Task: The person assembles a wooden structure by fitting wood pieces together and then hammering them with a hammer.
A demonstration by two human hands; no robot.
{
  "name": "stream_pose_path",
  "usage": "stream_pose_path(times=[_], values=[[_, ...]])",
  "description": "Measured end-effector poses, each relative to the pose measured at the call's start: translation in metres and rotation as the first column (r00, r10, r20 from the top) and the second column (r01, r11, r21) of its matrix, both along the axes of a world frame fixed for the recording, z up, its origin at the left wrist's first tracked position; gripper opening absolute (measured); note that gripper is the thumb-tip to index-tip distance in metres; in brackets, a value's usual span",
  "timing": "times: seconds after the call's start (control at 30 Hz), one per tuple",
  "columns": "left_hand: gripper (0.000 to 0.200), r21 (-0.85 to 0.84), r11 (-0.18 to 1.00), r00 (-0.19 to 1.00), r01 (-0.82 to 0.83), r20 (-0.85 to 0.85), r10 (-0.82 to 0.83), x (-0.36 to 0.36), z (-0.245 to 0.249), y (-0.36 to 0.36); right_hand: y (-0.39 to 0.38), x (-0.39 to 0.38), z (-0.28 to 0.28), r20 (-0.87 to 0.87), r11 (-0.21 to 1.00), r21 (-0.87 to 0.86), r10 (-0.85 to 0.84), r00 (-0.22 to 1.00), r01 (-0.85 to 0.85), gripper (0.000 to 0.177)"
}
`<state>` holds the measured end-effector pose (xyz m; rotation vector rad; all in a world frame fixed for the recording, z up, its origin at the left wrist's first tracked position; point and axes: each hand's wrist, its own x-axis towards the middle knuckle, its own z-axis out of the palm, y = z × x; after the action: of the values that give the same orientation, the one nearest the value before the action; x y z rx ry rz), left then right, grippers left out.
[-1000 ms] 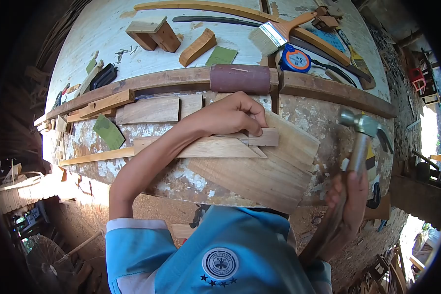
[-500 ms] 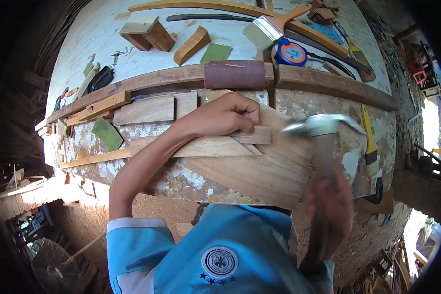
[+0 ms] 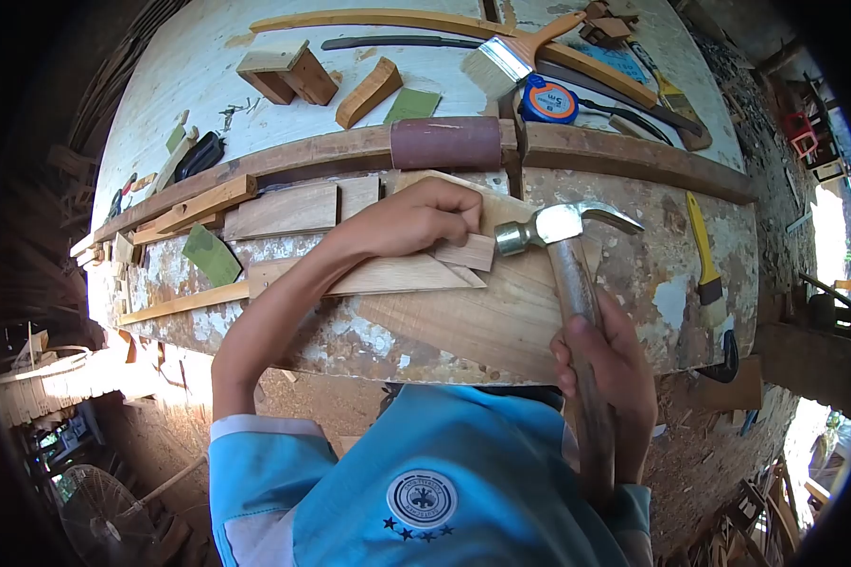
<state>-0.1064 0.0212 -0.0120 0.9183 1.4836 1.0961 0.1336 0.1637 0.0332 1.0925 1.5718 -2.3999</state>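
My left hand [image 3: 430, 215] is closed around a small wooden block [image 3: 466, 252], whose right end sticks out past my fingers. The block lies slightly tilted over a longer pale wooden strip [image 3: 388, 276] with an angled end. Beneath both is a wide, flat wooden board [image 3: 482, 321]. In my right hand [image 3: 610, 359] is a claw hammer [image 3: 577, 283], gripped by its wooden handle. The hammer's striking face is right at the block's right end, and its claw points to the right.
A sandpaper-wrapped cylinder [image 3: 445, 144] rests on a long wooden rail [image 3: 633, 161] across the worn workbench [image 3: 350, 340]. Behind it are a tape measure [image 3: 549, 100] and a wide paintbrush [image 3: 506, 59]. A yellow-handled brush [image 3: 703, 250] lies at right. Wooden pieces [image 3: 284, 210] lie at left.
The hammer has swung left, from well right of the block to its end. My left hand and the block have shifted slightly left, and the block is more tilted.
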Motion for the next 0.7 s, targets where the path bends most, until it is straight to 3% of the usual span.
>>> stream_pose_path(times=[0.03,0.13,0.17,0.23,0.3,0.33,0.4,0.43,0.47,0.57,0.67,0.7], values=[[0.004,-0.003,1.0,1.0,-0.01,0.013,0.01,-0.003,-0.001,-0.002,-0.001,-0.002,-0.001,-0.023,0.997,-0.059,0.038,0.999,-0.04,0.032],[0.005,-0.001,1.0,0.998,0.023,-0.05,-0.023,0.0,0.003,-0.001,0.017,0.012,-0.006,-0.061,0.96,0.279,0.009,0.998,0.009,0.034],[0.006,0.009,0.999,0.997,0.032,-0.069,-0.031,0.0,0.007,-0.001,0.022,0.018,-0.006,0.026,0.871,0.491,0.021,0.999,-0.031,0.036],[0.009,0.004,1.0,0.988,-0.014,-0.155,0.014,-0.003,0.01,-0.002,0.036,0.027,-0.005,0.151,0.539,0.835,-0.027,0.988,-0.112,0.039],[0.015,0.13,0.984,0.971,-0.118,-0.191,0.142,-0.002,0.005,0.001,0.058,0.038,-0.032,0.085,0.189,0.978,0.029,0.996,-0.089,0.045],[0.019,0.153,0.983,0.937,-0.099,-0.319,0.144,-0.003,0.004,0.002,0.067,0.039,-0.042,0.064,0.005,0.998,0.054,0.996,-0.064,0.048],[0.03,0.179,0.983,0.834,-0.045,-0.534,0.135,-0.001,0.011,0.001,0.072,0.036,-0.042,0.168,-0.109,0.98,0.027,0.985,-0.164,0.051],[0.031,0.232,0.97,0.814,-0.068,-0.55,0.188,-0.001,0.008,0.001,0.073,0.035,-0.038,0.225,-0.161,0.962,0.005,0.974,-0.221,0.053],[0.032,0.283,0.955,0.794,-0.089,-0.558,0.239,-0.001,-0.001,0.001,0.07,0.032,-0.033,0.357,-0.122,0.924,-0.066,0.932,-0.363,0.053],[0.031,0.32,0.943,0.748,-0.093,-0.602,0.279,-0.001,0.0,0.001,0.069,0.029,-0.035,0.388,-0.091,0.915,-0.076,0.919,-0.394,0.053],[0.027,0.355,0.933,0.615,-0.058,-0.723,0.314,-0.005,-0.006,0.001,0.066,0.02,-0.036,0.187,-0.487,0.864,0.08,0.979,-0.125,0.057],[0.026,0.339,0.94,0.58,-0.047,-0.757,0.302,-0.005,-0.004,0.001,0.055,0.008,-0.025,0.153,-0.291,0.953,0.239,0.959,-0.08,0.058]])
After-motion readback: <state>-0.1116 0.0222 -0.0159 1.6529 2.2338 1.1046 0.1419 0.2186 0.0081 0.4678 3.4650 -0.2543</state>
